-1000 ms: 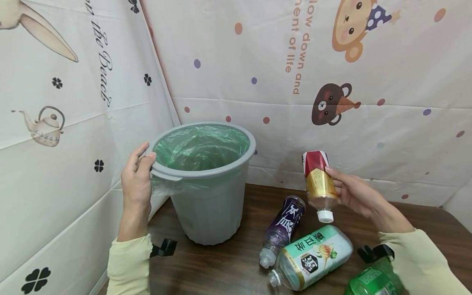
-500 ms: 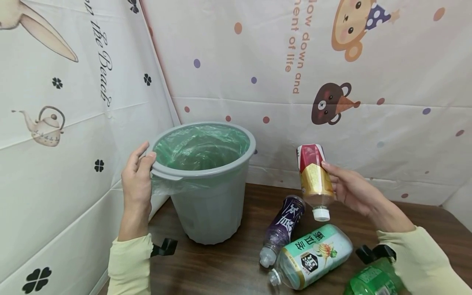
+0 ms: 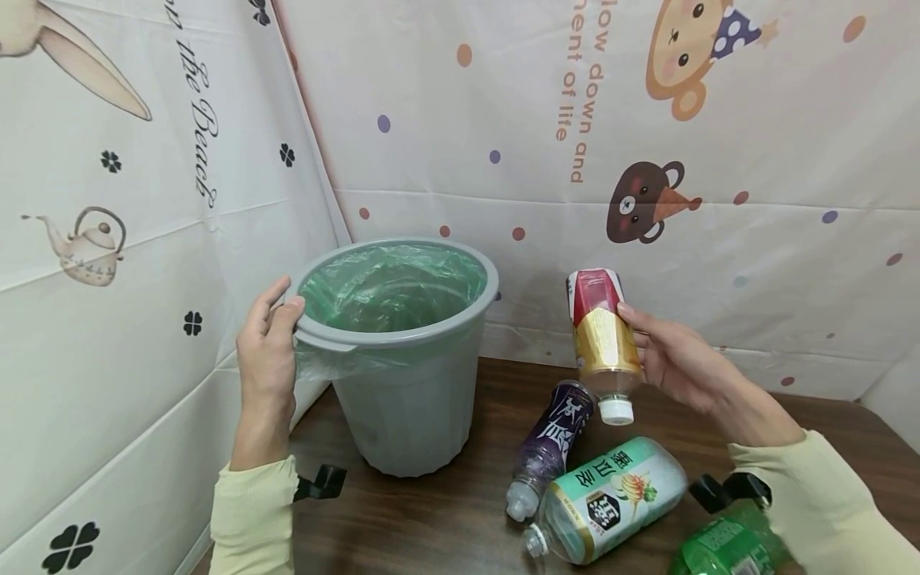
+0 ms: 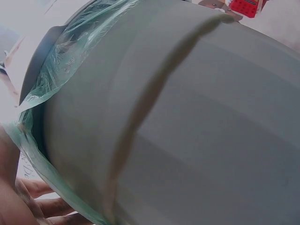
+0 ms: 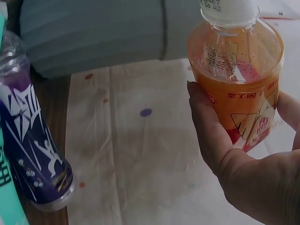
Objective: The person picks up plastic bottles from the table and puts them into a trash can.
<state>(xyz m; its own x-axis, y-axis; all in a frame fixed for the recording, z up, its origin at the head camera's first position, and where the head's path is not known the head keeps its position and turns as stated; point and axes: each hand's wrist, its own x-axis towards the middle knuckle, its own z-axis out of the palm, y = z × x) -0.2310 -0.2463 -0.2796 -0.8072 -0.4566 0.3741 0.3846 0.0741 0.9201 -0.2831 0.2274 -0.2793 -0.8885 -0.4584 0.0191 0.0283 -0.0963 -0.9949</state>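
Head view, bin: one grey bin (image 3: 410, 375) with one green liner stands on the brown table (image 3: 446, 519), in the corner.
Head view, left hand: the left hand (image 3: 266, 351) grips the bin's rim on its left side, thumb curled over the edge.
Head view, right hand: the right hand (image 3: 679, 367), to the right of the bin and above the table, holds one red-and-gold bottle (image 3: 602, 339) upside down, white cap lowest.
Head view, bottles: four in all; three lie on the table right of the bin: one purple bottle (image 3: 549, 443), one pale green-labelled bottle (image 3: 611, 499), one green bottle (image 3: 719, 547).
Left wrist view: the bin's grey wall (image 4: 201, 131) fills the picture; fingers (image 4: 42, 206) lie at its liner edge.
Right wrist view: thumb and fingers wrap the red-and-gold bottle (image 5: 236, 70); the purple bottle (image 5: 33, 150) lies left, below the bin (image 5: 93, 33).
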